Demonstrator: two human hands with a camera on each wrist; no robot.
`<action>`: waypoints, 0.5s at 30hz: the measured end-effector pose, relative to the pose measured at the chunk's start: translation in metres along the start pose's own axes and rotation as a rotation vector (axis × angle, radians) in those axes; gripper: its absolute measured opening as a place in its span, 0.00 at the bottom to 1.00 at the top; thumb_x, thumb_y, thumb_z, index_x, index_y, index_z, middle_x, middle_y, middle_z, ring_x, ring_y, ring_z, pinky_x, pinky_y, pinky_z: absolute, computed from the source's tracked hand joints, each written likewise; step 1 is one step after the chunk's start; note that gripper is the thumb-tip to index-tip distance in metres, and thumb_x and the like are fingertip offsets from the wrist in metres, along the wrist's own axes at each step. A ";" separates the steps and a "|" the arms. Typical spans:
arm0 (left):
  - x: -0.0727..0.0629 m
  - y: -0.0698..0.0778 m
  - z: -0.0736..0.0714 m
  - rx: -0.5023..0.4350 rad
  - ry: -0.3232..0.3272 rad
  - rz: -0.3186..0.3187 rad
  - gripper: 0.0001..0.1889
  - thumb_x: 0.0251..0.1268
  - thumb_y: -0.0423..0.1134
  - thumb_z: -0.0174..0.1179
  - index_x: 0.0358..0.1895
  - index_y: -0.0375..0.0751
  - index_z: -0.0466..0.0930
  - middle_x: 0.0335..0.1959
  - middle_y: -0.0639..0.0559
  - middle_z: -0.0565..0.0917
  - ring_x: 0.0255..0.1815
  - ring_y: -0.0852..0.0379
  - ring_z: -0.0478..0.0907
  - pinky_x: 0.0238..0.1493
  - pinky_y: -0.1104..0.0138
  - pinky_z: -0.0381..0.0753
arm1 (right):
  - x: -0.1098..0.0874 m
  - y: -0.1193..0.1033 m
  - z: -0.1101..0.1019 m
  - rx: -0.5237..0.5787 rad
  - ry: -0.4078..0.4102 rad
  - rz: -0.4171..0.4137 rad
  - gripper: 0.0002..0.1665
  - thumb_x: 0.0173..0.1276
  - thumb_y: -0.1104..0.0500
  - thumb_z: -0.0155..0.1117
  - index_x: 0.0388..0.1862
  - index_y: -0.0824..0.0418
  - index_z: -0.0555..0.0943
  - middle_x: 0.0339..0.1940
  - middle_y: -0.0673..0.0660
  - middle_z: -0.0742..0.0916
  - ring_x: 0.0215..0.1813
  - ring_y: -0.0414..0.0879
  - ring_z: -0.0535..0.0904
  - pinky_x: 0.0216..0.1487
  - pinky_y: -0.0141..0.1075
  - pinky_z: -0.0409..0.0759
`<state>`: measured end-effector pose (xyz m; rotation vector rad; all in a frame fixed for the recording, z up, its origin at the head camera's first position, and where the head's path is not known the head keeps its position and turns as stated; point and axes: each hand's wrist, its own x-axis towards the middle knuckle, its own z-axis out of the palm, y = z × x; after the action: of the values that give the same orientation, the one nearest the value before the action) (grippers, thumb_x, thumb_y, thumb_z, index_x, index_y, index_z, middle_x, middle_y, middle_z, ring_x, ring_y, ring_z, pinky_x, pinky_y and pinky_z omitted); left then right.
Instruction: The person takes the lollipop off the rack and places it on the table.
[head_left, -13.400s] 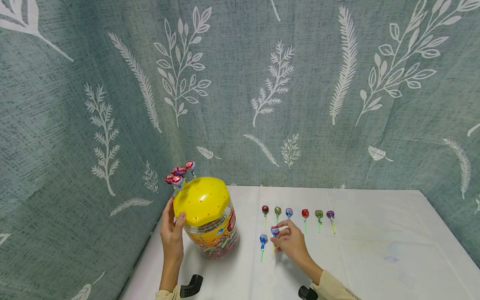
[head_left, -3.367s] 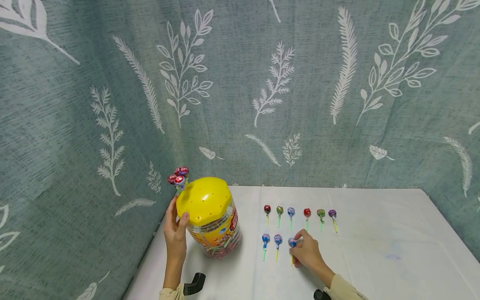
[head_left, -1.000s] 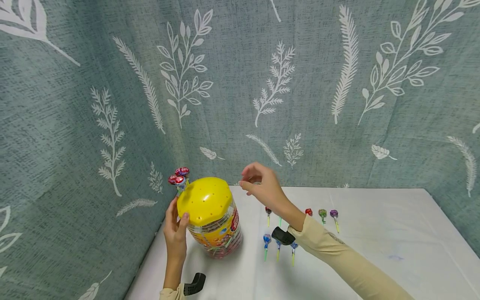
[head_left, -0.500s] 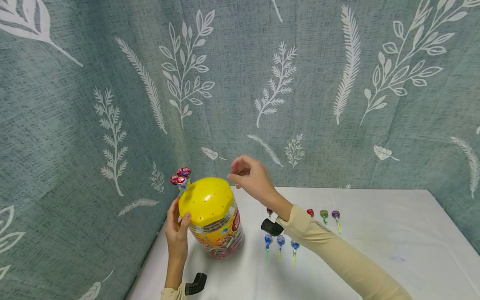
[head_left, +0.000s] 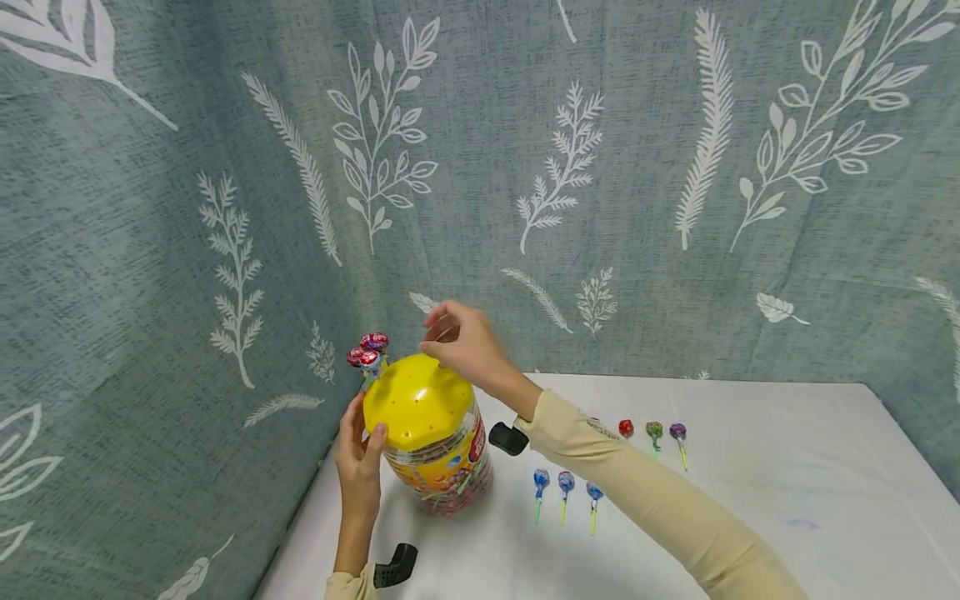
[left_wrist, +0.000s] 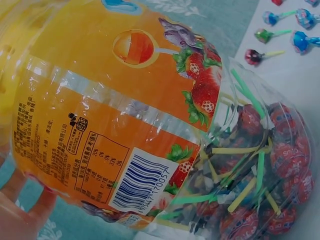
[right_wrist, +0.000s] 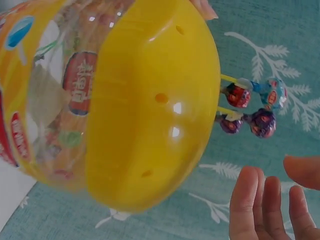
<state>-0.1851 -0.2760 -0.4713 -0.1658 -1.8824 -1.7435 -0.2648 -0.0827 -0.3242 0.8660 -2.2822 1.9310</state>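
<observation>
A clear candy jar [head_left: 438, 479] with a domed yellow lid [head_left: 412, 408] stands tilted on the table at left. My left hand [head_left: 360, 458] grips its side, thumb at the lid's edge; its fingers [left_wrist: 22, 207] show at the lower left of the left wrist view. Several wrapped lollipops [head_left: 371, 350] stick up from holes at the lid's far left. My right hand [head_left: 472, 346] hovers over the lid's far edge, fingers loosely bent and holding nothing. In the right wrist view its fingers [right_wrist: 272, 205] are apart from the upright lollipops [right_wrist: 262, 122]. More lollipops [left_wrist: 270, 160] fill the jar's bottom.
On the white table [head_left: 750, 483], three blue lollipops [head_left: 566, 481] lie in a front row. Behind them lies another row with red [head_left: 626, 428], green [head_left: 655, 430] and purple [head_left: 678, 431] ones; my right sleeve [head_left: 637, 475] covers the rest. A patterned curtain [head_left: 480, 167] hangs behind.
Earlier my right hand set lollipops in the front row, which grew to three, while fewer stand in the lid. In the last second it moved left over the lid. My left hand kept its hold.
</observation>
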 end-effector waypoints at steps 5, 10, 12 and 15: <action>0.000 0.000 -0.001 0.007 0.007 -0.003 0.30 0.67 0.35 0.50 0.72 0.46 0.57 0.72 0.52 0.60 0.72 0.54 0.55 0.59 0.75 0.66 | 0.012 -0.003 0.014 -0.021 -0.058 0.021 0.14 0.60 0.65 0.68 0.43 0.60 0.75 0.35 0.56 0.82 0.32 0.45 0.80 0.30 0.34 0.81; 0.000 0.001 -0.001 0.010 0.001 0.003 0.30 0.67 0.33 0.50 0.73 0.43 0.56 0.72 0.52 0.60 0.72 0.54 0.54 0.59 0.75 0.65 | 0.021 -0.007 0.028 -0.083 -0.106 0.027 0.17 0.58 0.64 0.69 0.46 0.59 0.75 0.39 0.57 0.82 0.37 0.45 0.80 0.34 0.31 0.79; 0.000 0.002 0.000 0.012 0.000 0.002 0.30 0.67 0.33 0.50 0.73 0.43 0.56 0.72 0.52 0.60 0.72 0.53 0.54 0.59 0.75 0.65 | 0.024 -0.008 0.033 -0.104 -0.130 0.032 0.19 0.58 0.64 0.70 0.47 0.59 0.75 0.40 0.56 0.82 0.38 0.44 0.79 0.34 0.31 0.79; 0.000 0.003 0.001 0.015 0.001 -0.004 0.30 0.68 0.33 0.50 0.73 0.44 0.56 0.72 0.52 0.60 0.72 0.54 0.54 0.59 0.75 0.65 | 0.026 -0.007 0.040 -0.126 -0.161 0.042 0.20 0.58 0.67 0.69 0.48 0.58 0.75 0.38 0.54 0.82 0.38 0.43 0.80 0.35 0.30 0.79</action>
<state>-0.1841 -0.2748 -0.4682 -0.1554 -1.8953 -1.7318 -0.2709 -0.1303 -0.3173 0.9994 -2.4994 1.7690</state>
